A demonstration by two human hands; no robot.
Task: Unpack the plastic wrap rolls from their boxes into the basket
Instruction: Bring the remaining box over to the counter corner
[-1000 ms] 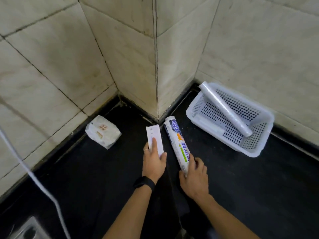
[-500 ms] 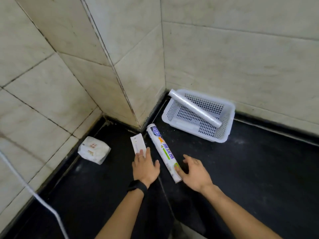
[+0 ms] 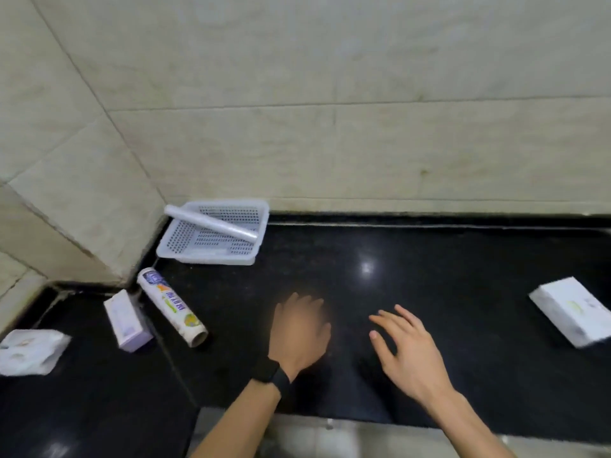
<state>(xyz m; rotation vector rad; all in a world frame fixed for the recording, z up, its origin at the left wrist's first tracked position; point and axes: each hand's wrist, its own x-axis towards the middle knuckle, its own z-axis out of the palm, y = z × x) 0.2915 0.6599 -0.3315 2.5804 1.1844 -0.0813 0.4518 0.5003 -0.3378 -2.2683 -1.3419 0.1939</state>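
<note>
A white perforated basket (image 3: 172, 250) sits on the black counter against the tiled wall corner, with one clear plastic wrap roll (image 3: 211, 223) lying diagonally across it. A printed wrap tube (image 3: 172, 307) lies on the counter below the basket, beside a small pale box (image 3: 127, 320). A white box (image 3: 577, 315) rests at the far right. My left hand (image 3: 299, 332), blurred, hovers over the counter's middle with nothing in it. My right hand (image 3: 408, 352) is beside it, fingers spread, holding nothing.
A white crumpled packet (image 3: 29, 352) lies at the far left on the lower counter section. The black counter (image 3: 429, 259) ends in a front edge just below my wrists. Tiled walls close off the back and the left corner.
Both hands have let go of the pale box and the printed tube and moved right to the counter's middle. The view swung right, bringing the white box into sight.
</note>
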